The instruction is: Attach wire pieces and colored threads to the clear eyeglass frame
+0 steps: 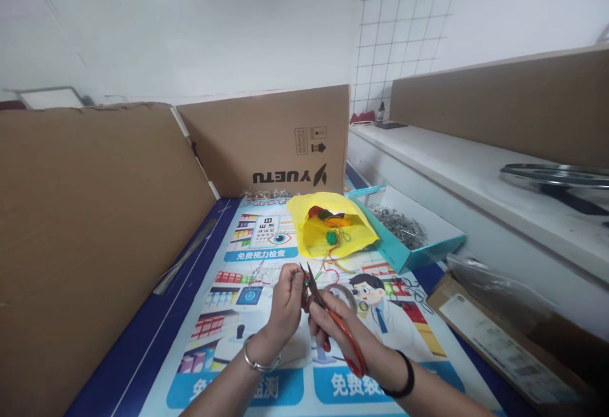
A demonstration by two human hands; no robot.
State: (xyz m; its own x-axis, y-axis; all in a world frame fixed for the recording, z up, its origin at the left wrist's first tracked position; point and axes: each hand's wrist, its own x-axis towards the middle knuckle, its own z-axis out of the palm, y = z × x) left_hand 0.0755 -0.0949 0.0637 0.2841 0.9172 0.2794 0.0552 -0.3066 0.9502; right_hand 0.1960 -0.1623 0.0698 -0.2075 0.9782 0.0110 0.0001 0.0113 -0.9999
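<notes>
My right hand [335, 322] is closed around a pair of scissors [351, 344] with red handles. The dark blades point up and away, slightly apart, close by the fingertips of my left hand [287, 296]. That left hand is pinched on coloured yarn, of which only small green and red bits show at the fingers. Thin strands of yarn [328, 263] run from there towards a yellow bag [308, 239]. Its mouth faces me, and inside lie a green yarn ball [332, 237] and orange and dark red yarn.
A teal box [413, 258] of metal wire pieces [397, 225] stands right of the bag. Nearer lies an open cardboard box [504, 347] with clear plastic. Cardboard panels [266, 138] wall the left and back. A roll of tape [345, 295] lies behind my right hand.
</notes>
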